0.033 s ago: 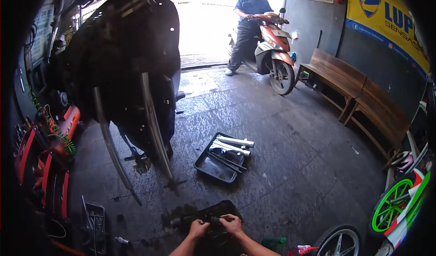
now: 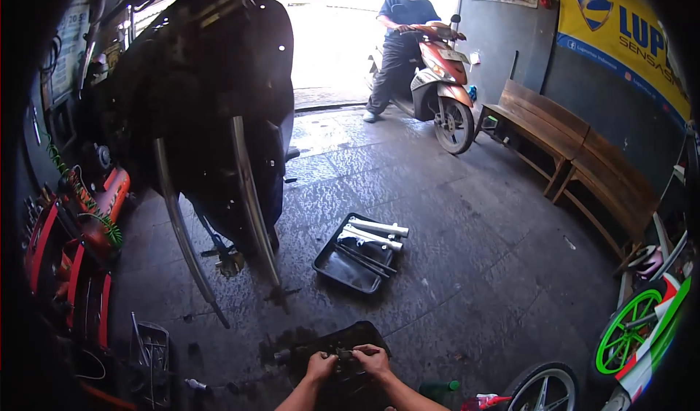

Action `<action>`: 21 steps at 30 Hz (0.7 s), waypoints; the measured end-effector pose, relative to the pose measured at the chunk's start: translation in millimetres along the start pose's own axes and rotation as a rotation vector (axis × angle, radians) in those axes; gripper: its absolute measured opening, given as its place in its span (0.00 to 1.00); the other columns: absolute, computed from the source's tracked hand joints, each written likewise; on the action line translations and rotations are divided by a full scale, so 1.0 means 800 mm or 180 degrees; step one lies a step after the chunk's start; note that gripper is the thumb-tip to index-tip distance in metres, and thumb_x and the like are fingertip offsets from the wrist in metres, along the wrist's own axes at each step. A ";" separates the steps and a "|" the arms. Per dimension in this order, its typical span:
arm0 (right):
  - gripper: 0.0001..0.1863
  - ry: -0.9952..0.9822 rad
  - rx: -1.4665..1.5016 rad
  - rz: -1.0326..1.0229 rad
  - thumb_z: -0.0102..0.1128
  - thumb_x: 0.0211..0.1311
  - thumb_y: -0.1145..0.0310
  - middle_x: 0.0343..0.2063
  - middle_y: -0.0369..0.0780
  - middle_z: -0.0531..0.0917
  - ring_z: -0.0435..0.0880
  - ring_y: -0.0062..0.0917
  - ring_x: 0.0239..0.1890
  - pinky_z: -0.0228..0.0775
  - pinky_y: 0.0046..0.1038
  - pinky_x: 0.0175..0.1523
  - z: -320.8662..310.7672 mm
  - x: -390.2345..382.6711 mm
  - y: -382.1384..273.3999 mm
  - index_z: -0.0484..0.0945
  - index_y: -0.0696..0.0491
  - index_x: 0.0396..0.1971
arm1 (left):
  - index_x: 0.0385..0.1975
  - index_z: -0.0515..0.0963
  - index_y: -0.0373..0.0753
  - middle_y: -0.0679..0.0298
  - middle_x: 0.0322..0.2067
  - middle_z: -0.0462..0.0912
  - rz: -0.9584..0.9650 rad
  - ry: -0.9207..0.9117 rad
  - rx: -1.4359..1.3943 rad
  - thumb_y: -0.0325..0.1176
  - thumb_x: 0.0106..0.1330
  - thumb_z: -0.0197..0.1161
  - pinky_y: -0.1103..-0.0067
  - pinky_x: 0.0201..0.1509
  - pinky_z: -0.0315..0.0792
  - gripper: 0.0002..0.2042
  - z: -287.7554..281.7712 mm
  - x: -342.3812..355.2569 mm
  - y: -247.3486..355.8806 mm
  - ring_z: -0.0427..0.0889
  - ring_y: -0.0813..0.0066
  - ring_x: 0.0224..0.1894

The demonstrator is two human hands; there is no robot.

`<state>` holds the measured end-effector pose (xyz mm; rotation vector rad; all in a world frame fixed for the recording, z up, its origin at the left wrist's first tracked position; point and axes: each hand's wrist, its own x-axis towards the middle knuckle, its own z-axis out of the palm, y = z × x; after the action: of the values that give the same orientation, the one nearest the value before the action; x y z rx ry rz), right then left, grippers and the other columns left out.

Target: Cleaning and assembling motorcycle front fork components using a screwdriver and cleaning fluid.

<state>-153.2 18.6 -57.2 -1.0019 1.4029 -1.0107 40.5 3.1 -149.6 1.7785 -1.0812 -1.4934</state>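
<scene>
Low in the middle, my left hand (image 2: 321, 366) and my right hand (image 2: 372, 359) face each other a short way apart. Both are closed, with fingers pinched together. A small dark part (image 2: 345, 355) shows in the gap between them; its kind cannot be made out against the dark background. Beneath the hands lies a black tray (image 2: 370, 332), its inside too dark to read. Farther off, another black tray (image 2: 343, 266) carries two silver fork lower legs (image 2: 375, 234) and thin dark rods (image 2: 362, 258).
A dark motorcycle front (image 2: 211, 68) with two bare fork tubes (image 2: 251, 207) looms at left. Red tool cabinets (image 2: 76, 294) line the left side. A person (image 2: 405, 17) straddles a scooter (image 2: 441, 75) at the doorway. Benches (image 2: 539, 126) and wheels (image 2: 547, 393) stand at right.
</scene>
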 end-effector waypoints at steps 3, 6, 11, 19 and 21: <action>0.10 0.0090 0.0631 0.0470 0.66 0.62 0.72 0.33 0.39 0.87 0.88 0.25 0.35 0.81 0.24 0.41 -0.025 -0.007 -0.007 0.84 0.60 0.40 | 0.36 0.74 0.35 0.60 0.25 0.81 0.0066 -0.0133 -0.0687 0.39 0.61 0.63 0.74 0.25 0.76 0.13 0.043 -0.030 0.042 0.81 0.72 0.25; 0.10 0.0026 0.0518 0.0599 0.66 0.62 0.74 0.36 0.42 0.87 0.89 0.29 0.36 0.83 0.26 0.42 -0.027 -0.008 -0.017 0.83 0.61 0.41 | 0.38 0.73 0.36 0.62 0.26 0.78 -0.0106 -0.0482 -0.1450 0.36 0.67 0.54 0.75 0.23 0.73 0.09 0.058 -0.030 0.037 0.77 0.72 0.21; 0.09 -0.0127 0.0418 0.0379 0.66 0.62 0.73 0.34 0.41 0.86 0.88 0.28 0.35 0.83 0.25 0.41 -0.035 -0.009 -0.031 0.83 0.60 0.40 | 0.38 0.73 0.37 0.61 0.28 0.77 -0.0044 -0.0190 -0.1638 0.42 0.72 0.42 0.76 0.21 0.70 0.16 0.066 -0.053 0.058 0.77 0.72 0.23; 0.12 -0.0452 -0.0421 0.0153 0.68 0.59 0.66 0.33 0.39 0.88 0.87 0.22 0.36 0.78 0.24 0.43 -0.027 -0.016 -0.042 0.86 0.57 0.40 | 0.40 0.75 0.41 0.61 0.30 0.78 -0.0544 -0.0498 -0.3704 0.45 0.71 0.44 0.66 0.29 0.74 0.16 0.066 -0.049 0.061 0.80 0.66 0.31; 0.13 -0.0164 -0.0776 -0.0098 0.69 0.59 0.64 0.34 0.39 0.88 0.86 0.22 0.36 0.78 0.24 0.43 -0.023 -0.025 -0.052 0.86 0.57 0.40 | 0.40 0.75 0.41 0.60 0.31 0.78 -0.0313 -0.0302 -0.3469 0.45 0.71 0.44 0.67 0.28 0.74 0.16 0.071 -0.045 0.068 0.80 0.66 0.31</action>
<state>-168.9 26.7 -10.9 -1.2221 1.4964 -0.8432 -28.8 10.5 -98.3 0.9804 -0.0888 -1.7307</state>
